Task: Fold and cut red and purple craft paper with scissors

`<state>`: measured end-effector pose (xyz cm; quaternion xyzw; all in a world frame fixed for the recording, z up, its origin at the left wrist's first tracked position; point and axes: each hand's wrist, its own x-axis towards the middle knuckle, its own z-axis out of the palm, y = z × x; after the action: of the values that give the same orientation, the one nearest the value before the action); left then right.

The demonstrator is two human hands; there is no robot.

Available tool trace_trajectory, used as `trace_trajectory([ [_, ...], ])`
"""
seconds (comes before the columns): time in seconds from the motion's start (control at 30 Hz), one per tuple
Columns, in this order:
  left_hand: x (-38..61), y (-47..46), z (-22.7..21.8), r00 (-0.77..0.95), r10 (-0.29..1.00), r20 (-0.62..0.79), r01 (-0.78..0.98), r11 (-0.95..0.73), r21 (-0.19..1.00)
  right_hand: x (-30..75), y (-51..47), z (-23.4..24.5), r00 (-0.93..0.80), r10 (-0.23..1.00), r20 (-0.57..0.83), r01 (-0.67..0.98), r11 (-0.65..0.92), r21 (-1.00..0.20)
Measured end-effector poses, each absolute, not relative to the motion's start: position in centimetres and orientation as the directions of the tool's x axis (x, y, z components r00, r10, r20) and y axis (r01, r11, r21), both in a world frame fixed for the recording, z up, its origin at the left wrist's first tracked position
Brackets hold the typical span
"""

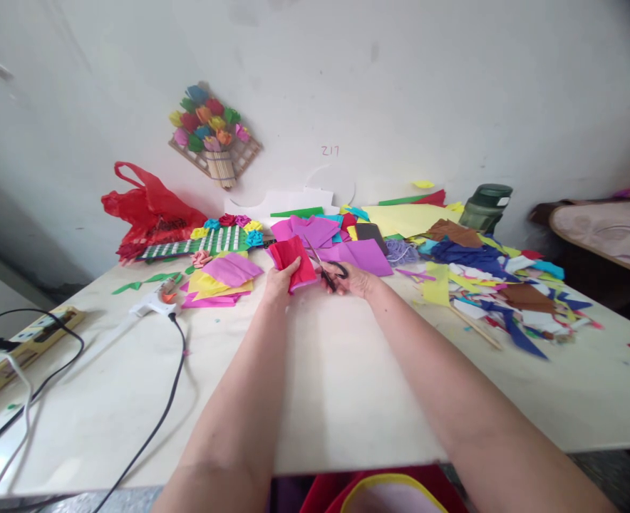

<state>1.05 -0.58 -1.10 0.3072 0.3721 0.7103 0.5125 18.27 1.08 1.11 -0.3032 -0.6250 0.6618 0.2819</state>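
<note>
In the head view, my left hand (279, 282) grips a small stack of red crepe paper (293, 261) with a pink-purple layer at its edges. My right hand (355, 281) has its fingers in the dark handles of a pair of scissors (338, 269). Their blades point up and left, close to the right edge of the red paper. Whether the blades touch the paper, I cannot tell. Just behind both hands lie purple paper sheets (362, 256). To the left is a pile of pink and yellow paper pieces (234, 269).
A glue gun (155, 305) with a black cord lies left, near a power strip (26, 342). Paper scraps (529, 296) and a wooden stick (475, 329) spread rightward. Behind stand a red plastic bag (155, 206), paper roses (254, 237) and a green bottle (486, 206).
</note>
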Motion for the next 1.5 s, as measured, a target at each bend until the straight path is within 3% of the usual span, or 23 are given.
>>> trace_trajectory([
  [0.43,1.0,-0.7,-1.0,-0.333,0.938,0.094,-0.499,-0.260,0.827,18.5,0.4,0.5,-0.673,0.739,-0.029,0.061,0.016,-0.998],
  [0.67,0.9,-0.6,-1.1,-0.357,0.928,0.105,-0.506,-0.287,0.813,17.0,-0.5,1.1,-0.445,0.894,-0.046,0.060,-0.022,-0.998],
  [0.83,1.3,-0.6,-1.1,-0.358,0.929,0.095,-0.505,-0.277,0.817,15.9,-0.5,1.2,-0.397,0.909,-0.126,0.038,-0.121,-0.992],
  [1.03,0.7,-0.5,-1.0,-0.386,0.921,0.058,-0.495,-0.260,0.829,17.4,-0.1,2.0,-0.526,0.808,-0.265,0.191,-0.191,-0.963],
  [1.17,-0.2,-0.8,-0.5,-0.439,0.898,-0.002,-0.510,-0.248,0.824,20.2,0.1,2.9,-0.671,0.689,-0.274,0.341,-0.041,-0.939],
  [1.27,-0.6,-1.0,-0.1,-0.450,0.893,-0.027,-0.526,-0.240,0.816,21.2,0.1,3.3,-0.712,0.603,-0.360,0.524,0.116,-0.844],
  [1.5,-0.6,-1.1,0.0,-0.429,0.903,-0.022,-0.539,-0.236,0.809,18.4,-2.4,5.4,-0.632,0.669,-0.391,0.769,0.481,-0.420],
])
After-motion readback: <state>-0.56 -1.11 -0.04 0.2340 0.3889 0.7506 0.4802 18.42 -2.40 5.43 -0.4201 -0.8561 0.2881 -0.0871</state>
